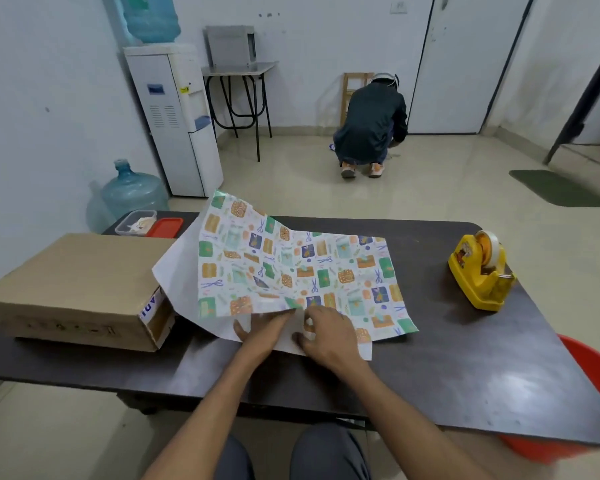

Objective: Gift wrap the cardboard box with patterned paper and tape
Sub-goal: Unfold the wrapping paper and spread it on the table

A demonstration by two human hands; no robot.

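Just right of the cardboard box, the patterned paper is being pressed by the flat left hand and pinched by the right hand, a tear being risked by uneven pulling.

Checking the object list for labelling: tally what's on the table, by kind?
Cardboard box: 1
Wrapping paper: 1, folded over as far as shows
Tape dispenser: 1
Plastic tub: 1
Red lid: 1
Total: 5
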